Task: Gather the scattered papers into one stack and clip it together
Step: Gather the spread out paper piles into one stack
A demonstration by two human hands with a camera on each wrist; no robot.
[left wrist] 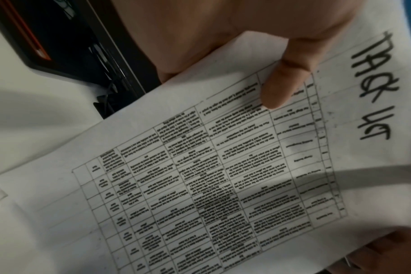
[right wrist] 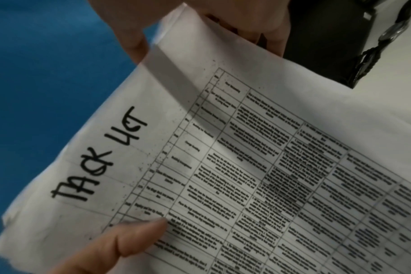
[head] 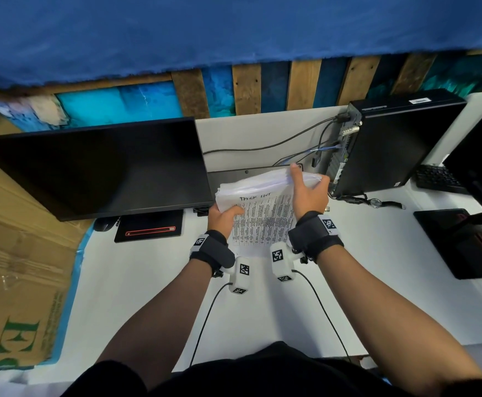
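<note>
A thick stack of white papers [head: 262, 216] stands tilted on its lower edge on the white desk [head: 377, 296]. Its front sheet [left wrist: 223, 166] carries a printed table and a handwritten heading. My left hand [head: 227, 216] grips the stack's left edge, with the thumb [left wrist: 279, 87] pressed on the front sheet. At the upper right corner my right hand [head: 307, 190] holds the stack, thumb on one side and fingers curled over the top edge. The right wrist view shows the same front sheet [right wrist: 246, 166] with the left thumb [right wrist: 134, 235] on it. No clip is in view.
A dark monitor [head: 91, 167] stands left of the papers, its base [head: 148, 229] below it. A black computer case [head: 400, 144] with cables sits close on the right, with a wristwatch [head: 377, 202] and keyboard [head: 437, 179] beside it. A cardboard box [head: 19, 267] fills the far left.
</note>
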